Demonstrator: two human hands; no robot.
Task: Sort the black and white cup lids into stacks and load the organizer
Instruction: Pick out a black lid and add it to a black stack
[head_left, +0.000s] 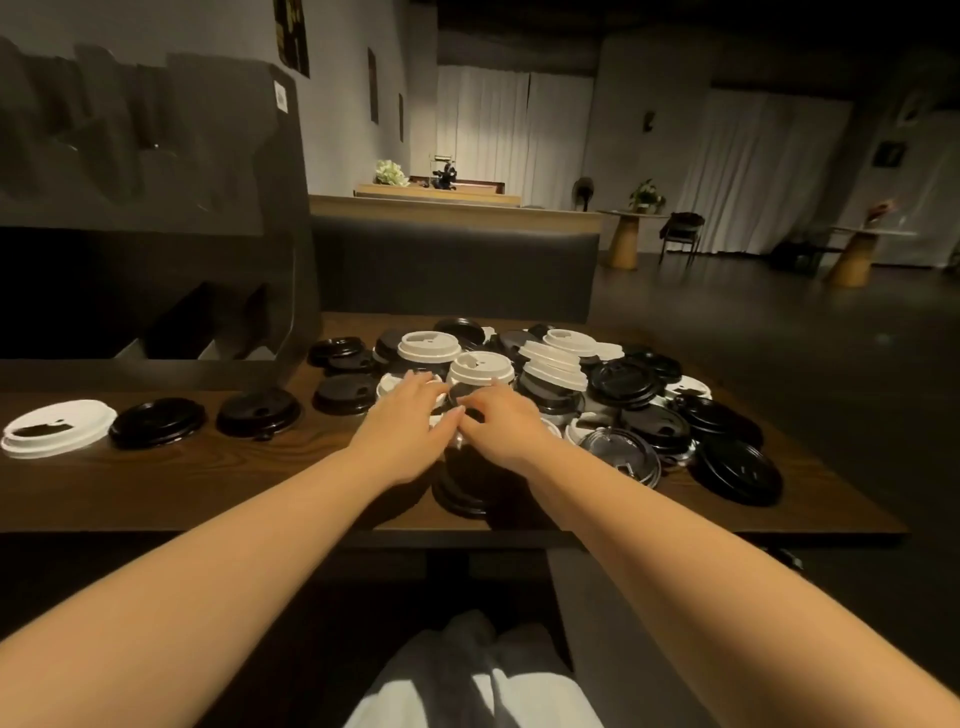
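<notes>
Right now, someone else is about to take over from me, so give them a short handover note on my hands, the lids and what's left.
Left hand: reaching into the near edge of the lid pile; whether it grips a lid cannot be told.
Right hand: the same, fingertips beside the left hand's.
Lids: most black and white ones lie mixed in that pile on the table. One white lid and two black lids sit singly in a row at left.
Organizer: stands at the table's left; its visible slots look empty.
Done: a few lids laid apart.
Left: stack by colour, load the organizer.
</notes>
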